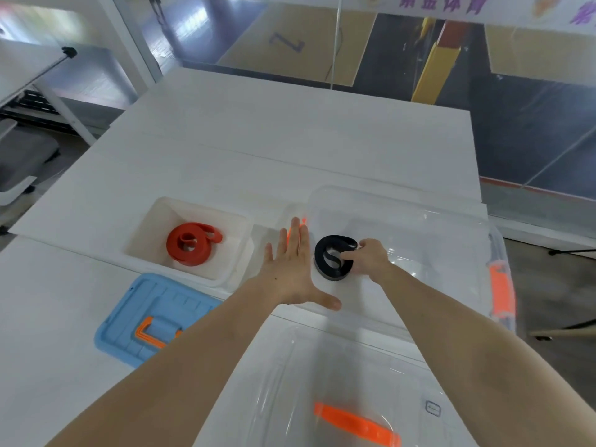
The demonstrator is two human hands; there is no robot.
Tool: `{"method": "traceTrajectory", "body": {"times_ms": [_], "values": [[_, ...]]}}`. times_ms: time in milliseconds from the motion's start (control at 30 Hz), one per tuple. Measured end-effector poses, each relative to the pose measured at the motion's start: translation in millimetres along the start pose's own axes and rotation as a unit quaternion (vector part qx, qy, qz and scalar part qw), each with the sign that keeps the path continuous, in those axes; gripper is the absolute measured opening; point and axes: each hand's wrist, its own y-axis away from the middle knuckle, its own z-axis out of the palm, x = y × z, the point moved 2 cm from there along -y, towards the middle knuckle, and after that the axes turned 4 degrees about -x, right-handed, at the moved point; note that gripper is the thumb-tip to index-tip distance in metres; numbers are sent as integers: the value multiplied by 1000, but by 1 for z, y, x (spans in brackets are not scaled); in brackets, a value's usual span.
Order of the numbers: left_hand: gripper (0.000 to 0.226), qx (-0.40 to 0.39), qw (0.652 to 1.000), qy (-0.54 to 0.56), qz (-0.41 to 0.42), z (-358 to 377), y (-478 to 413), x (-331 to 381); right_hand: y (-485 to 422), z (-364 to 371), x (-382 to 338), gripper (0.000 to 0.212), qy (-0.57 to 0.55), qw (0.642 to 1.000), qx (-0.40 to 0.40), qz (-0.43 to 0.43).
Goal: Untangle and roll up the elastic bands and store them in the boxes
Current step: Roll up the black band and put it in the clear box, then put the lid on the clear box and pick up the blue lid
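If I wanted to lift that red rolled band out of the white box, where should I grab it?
Probably pinch the red band across its thick coiled body, from straight above. It lies flat in the white box, whose walls block the sides, and its loose tail on the right would likely unroll.

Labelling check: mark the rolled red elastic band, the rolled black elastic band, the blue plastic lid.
rolled red elastic band (190, 244): head view, coil's middle
rolled black elastic band (332, 258): head view, coil's middle
blue plastic lid (151, 301): head view, top surface

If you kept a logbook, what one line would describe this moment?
right hand: setting rolled black band in clear box | left hand: open, flat at box edge | red band: in white box
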Motion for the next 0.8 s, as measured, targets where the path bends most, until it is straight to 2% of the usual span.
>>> {"method": "traceTrajectory", "body": {"times_ms": [33,100,200,300,400,533,633,800], "values": [[171,1,1000,-1,0,-1,1,0,6,-5,0,40,-9,1000,-5,-5],[169,6,1000,-5,1,-3,4,1,24,-16,-3,62,11,999,4,-36],[158,23,1000,-13,12,-5,13,2,75,-31,-14,45,58,992,25,-108],[120,97,993,-36,48,4,36,5,139,-37,-15,28,75,977,71,-184],[82,217,972,2,87,27,75,6,200,-37,6,25,108,952,129,-255],[58,287,948,88,107,81,131,-8,275,-31,64,23,171,901,227,-329],[55,249,961,98,75,131,157,-25,310,-26,128,24,189,887,283,-312],[71,107,989,98,-12,205,158,-48,319,-13,240,39,226,932,244,-141]]}}
